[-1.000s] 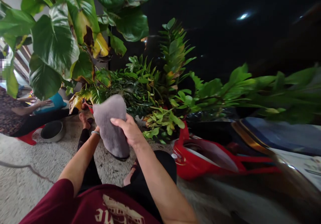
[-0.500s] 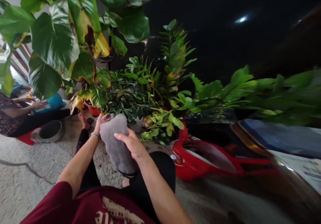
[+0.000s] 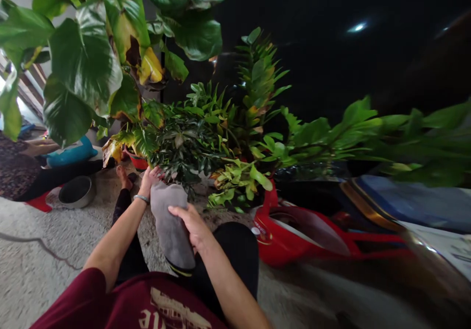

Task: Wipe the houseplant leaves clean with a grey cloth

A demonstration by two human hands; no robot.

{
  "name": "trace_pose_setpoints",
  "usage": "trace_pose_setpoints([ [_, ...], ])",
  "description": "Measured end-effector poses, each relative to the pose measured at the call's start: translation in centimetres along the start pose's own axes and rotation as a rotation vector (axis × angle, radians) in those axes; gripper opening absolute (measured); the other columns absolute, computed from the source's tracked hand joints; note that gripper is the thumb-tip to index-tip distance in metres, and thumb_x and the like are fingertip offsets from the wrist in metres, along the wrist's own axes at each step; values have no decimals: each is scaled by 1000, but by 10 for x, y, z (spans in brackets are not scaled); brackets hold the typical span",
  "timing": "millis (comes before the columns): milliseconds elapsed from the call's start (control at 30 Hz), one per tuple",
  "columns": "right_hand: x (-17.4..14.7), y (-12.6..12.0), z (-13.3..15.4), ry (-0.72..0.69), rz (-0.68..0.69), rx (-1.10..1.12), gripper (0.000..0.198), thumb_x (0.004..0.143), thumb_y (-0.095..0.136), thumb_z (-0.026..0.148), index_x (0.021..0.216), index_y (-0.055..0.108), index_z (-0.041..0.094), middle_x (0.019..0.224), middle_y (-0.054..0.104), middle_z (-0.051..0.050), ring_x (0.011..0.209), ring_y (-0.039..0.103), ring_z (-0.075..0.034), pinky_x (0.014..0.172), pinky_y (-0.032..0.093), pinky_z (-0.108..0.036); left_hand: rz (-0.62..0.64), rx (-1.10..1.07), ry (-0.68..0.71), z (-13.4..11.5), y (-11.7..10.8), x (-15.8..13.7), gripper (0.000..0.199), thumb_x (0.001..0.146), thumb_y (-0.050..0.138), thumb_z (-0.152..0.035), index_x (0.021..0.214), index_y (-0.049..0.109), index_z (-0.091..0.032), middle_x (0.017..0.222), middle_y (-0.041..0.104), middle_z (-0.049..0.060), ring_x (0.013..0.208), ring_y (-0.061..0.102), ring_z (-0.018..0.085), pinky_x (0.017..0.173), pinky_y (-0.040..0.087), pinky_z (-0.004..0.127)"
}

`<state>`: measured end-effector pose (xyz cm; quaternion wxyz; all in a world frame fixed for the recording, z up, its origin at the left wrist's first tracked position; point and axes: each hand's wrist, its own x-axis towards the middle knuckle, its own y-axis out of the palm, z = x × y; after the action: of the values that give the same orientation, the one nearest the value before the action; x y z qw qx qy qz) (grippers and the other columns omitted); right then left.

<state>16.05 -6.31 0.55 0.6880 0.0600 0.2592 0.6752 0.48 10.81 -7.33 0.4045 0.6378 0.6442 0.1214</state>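
A grey, fuzzy, mitt-shaped fabric piece (image 3: pixel 171 226) with a dark and yellow lower edge lies slanted above my lap. My right hand (image 3: pixel 191 228) grips its right side, thumb on top and the other fingers hidden beneath. At the piece's upper left end is my left hand (image 3: pixel 149 180), a bangle on its wrist. The left fingers stretch out beyond the top edge, partly behind the fabric; whether they touch it is unclear.
Leafy potted plants (image 3: pixel 191 132) crowd the front, against a dark glossy surface. On my right stands a red bag (image 3: pixel 283 245). A grey basin (image 3: pixel 77 191) sits on the concrete floor at left, by another person (image 3: pixel 18 172) with a blue bundle (image 3: pixel 71 153).
The grey piece has turned slightly more upright, and its dark and yellow lower edge shows more. My left fingers have shifted a little. The other person's hand has moved off the blue bundle.
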Motion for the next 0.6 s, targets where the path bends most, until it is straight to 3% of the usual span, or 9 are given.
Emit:
trace_pose_setpoints([
  [100,2,-9,40,-22,-39,58,35,52,88,35,80,73,20,67,76,-3,60,70,-26,61,57,-37,1,-26,17,4,-1,2,39,102,41,-46,114,66,-18,96,72,8,81,68,21,75,55,33],
  [233,42,-24,84,-283,-196,218,37,51,85,35,83,71,21,72,77,-2,68,72,-26,71,60,-40,51,-7,32,6,2,-2,34,100,47,-47,108,65,-19,93,69,6,80,66,20,74,54,33],
  [333,58,-32,65,-137,-254,280,29,51,81,35,75,69,23,64,74,-2,69,73,-28,71,60,-42,89,-2,37,4,3,-6,32,100,48,-46,104,65,-19,98,68,7,84,66,21,77,55,36],
  [467,30,-31,6,187,-205,209,21,56,80,40,64,68,26,55,70,-5,68,73,-34,65,59,-46,76,28,42,4,-1,-7,29,99,52,-44,106,66,-20,105,69,8,85,66,20,78,54,35],
  [533,8,-28,-8,212,-173,173,19,56,83,38,63,70,25,56,71,-7,66,73,-34,63,57,-45,55,45,44,4,-4,-6,29,98,53,-44,110,66,-20,111,68,9,87,66,21,78,54,36],
  [600,-6,-23,-1,142,-149,156,22,54,85,36,68,73,24,61,73,-5,63,71,-31,64,57,-43,29,47,49,3,-5,-5,31,97,53,-44,114,65,-20,115,68,9,86,66,21,79,54,36],
])
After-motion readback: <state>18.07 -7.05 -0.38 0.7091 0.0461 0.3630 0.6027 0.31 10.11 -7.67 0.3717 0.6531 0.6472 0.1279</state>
